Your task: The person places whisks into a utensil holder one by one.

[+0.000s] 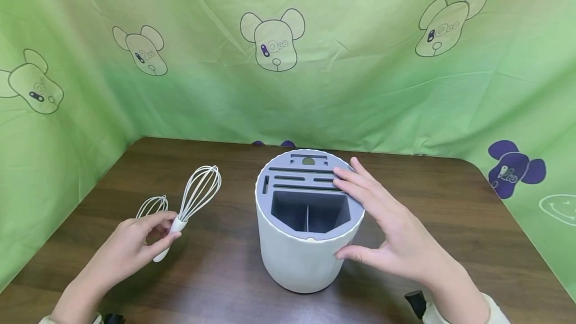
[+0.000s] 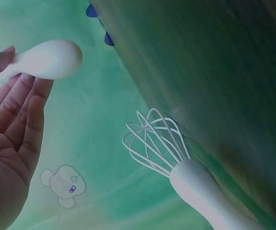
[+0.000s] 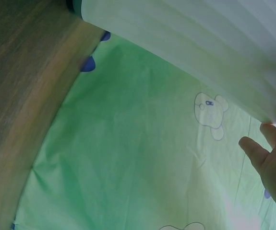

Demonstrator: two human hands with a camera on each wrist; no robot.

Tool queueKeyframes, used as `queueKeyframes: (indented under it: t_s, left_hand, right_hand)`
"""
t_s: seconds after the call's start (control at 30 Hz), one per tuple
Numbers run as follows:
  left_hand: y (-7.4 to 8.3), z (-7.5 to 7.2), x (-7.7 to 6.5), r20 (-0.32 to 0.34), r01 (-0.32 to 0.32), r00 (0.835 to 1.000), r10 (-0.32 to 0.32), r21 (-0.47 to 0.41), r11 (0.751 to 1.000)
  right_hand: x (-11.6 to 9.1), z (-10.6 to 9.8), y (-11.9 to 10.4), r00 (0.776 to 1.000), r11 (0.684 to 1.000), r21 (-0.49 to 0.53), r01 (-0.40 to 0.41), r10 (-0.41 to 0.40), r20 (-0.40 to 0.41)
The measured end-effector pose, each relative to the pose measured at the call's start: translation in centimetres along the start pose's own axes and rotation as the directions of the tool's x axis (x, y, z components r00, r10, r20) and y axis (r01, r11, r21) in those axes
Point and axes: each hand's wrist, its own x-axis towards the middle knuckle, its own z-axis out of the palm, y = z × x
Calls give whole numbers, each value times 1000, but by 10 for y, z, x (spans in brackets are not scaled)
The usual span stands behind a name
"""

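At near left: the left hand (image 1: 139, 244) held a white balloon whisk (image 1: 178, 224), fingers and thumb clamped on its handle just below the wires, which tilted far and right.
Second whisk (image 2: 195, 187): white too, just left of the first, its handle blocked by the left hand from the head camera; what supported it could not be told.
Utensil holder (image 1: 299, 259): white, round, upright at the middle of the brown table (image 1: 450, 209), right of both whisks.
Right hand (image 1: 387, 219): fingers apart, resting on the holder's right rim, covering slot ends of the grey insert (image 1: 309, 179), thumb against the wall.
Far side: green cloth (image 1: 351, 94) with cartoon heads.
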Motion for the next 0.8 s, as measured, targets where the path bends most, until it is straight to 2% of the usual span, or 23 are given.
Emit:
queueKeyframes:
  t_s: [0.13, 0.3, 0.53, 0.8]
  left_hand:
    - [3, 2, 3, -76, -35, 996, 34, -8, 999]
    - [10, 2, 8, -163, -70, 984, 68, -3, 998]
    - [18, 0, 17, -226, -137, 964, 137, 19, 990]
    - [28, -3, 24, -272, -155, 951, 144, -18, 988]
  right_hand:
    - [0, -1, 0, 1000, 1000, 2, -1, 1, 5]
    - [0, -2, -1, 1000, 1000, 1, -3, 3, 12]
    - [1, -1, 0, 1000, 1000, -3, 10, -10, 8]
    - [1, -2, 0, 1000, 1000, 1, 11, -11, 7]
